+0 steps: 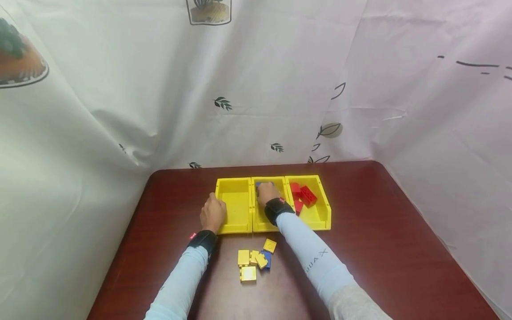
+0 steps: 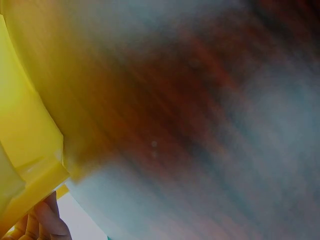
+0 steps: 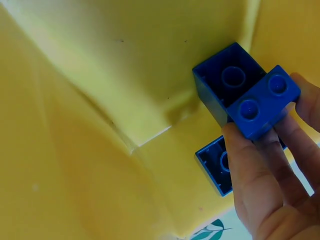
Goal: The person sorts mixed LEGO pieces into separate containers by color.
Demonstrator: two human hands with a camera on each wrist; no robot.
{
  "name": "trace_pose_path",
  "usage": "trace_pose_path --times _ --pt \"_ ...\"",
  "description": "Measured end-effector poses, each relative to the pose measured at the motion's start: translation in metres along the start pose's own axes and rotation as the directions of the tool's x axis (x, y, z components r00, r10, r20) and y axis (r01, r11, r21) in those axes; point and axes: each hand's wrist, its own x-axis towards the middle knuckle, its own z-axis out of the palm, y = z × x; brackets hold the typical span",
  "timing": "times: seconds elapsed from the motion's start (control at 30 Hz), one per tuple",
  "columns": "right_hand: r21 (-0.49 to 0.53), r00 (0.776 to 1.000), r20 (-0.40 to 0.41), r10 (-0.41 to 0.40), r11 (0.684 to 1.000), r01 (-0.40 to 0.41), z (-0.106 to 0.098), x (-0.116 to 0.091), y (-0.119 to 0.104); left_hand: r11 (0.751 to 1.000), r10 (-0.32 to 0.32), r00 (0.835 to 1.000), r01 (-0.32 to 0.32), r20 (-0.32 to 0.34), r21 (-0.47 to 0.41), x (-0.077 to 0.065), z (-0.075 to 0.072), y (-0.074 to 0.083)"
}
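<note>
Blue and two-studded, a brick (image 3: pixel 265 102) is pinched along its long axis by the right hand (image 1: pixel 268 194) at the middle bin's (image 1: pixel 262 221) far end, while the left hand (image 1: pixel 213 213), whose grip cannot be told, is placed left of that bin.

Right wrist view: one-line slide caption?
Right hand grips a blue brick close to two others in a yellow bin.

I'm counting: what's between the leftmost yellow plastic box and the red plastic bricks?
In the head view: the middle yellow plastic box and the right hand.
</note>
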Motion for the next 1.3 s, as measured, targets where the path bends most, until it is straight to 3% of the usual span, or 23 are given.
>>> trace_pose_path --times 0.3,0.53,0.63,0.73,0.87,1.0,1.13,1.23,1.3 --pt "-0.164 0.995 -0.078 -0.066 0.985 0.052 0.0 -0.007 -0.001 1.0 -0.006 1.0 0.006 -0.002 0.003 -0.002 -0.001 0.002" --pt "-0.237 0.991 -0.068 -0.115 0.967 0.096 -0.015 -0.018 -0.008 1.0 0.004 1.0 -0.004 0.003 0.01 0.0 -0.003 0.001" --pt "-0.235 0.973 -0.089 -0.211 0.954 0.186 -0.032 -0.035 -0.012 1.0 0.013 1.0 -0.013 -0.003 0.009 0.002 -0.002 0.0" --pt "-0.196 0.933 -0.094 -0.346 0.926 0.323 -0.043 -0.066 -0.012 1.0 0.016 1.0 -0.016 -0.005 0.008 0.002 -0.001 -0.001" --pt "-0.108 0.889 -0.005 -0.458 0.884 0.455 -0.039 -0.109 -0.001 1.0 0.023 1.0 -0.023 -0.006 0.008 0.002 -0.002 0.0" --pt "-0.033 0.861 0.16 -0.482 0.869 0.493 -0.018 -0.141 0.014 1.0 0.017 1.0 -0.017 -0.012 0.0 0.002 -0.004 0.003" --pt "-0.046 0.828 0.265 -0.494 0.852 0.522 0.003 -0.161 0.024 1.0 0.009 1.0 -0.009 0.007 -0.002 0.002 -0.004 0.004" --pt "-0.064 0.83 0.268 -0.489 0.851 0.522 0.014 -0.17 0.026 1.0 0.003 1.0 -0.003 0.015 -0.005 0.002 -0.003 0.004" --pt "-0.062 0.851 0.233 -0.471 0.866 0.496 0.019 -0.173 0.026 1.0 -0.005 1.0 0.005 0.015 -0.009 0.001 -0.002 0.003"
